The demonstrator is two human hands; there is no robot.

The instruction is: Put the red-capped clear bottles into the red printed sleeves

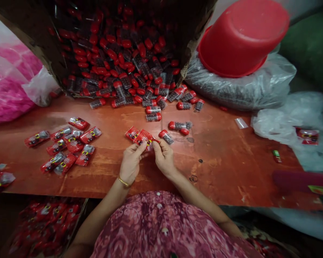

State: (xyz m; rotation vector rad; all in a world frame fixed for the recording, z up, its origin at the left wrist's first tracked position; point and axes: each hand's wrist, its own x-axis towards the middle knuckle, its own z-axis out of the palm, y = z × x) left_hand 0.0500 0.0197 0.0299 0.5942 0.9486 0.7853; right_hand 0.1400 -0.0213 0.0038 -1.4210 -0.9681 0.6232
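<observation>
My left hand (131,161) and my right hand (164,156) both pinch the near edge of a red printed packet (144,136), thumbs on top, close to the table's middle. Another red packet (131,132) lies just behind it on the left, partly covered. Beyond my right hand, a clear tube with a red cap (166,136) rests on the wood, with further red-capped tubes (178,125) past it. To the left, several filled red packets (74,141) are spread in a loose group. My fingers hide the packet's near edge.
A tipped cardboard box (29,36) spills many red-capped tubes (121,87) onto the table (220,150). At the right, a red bucket (242,36) sits upside down on a plastic bag (231,89). Pink pieces fill a bag (10,86) at the left. More packets (45,222) lie below the front edge.
</observation>
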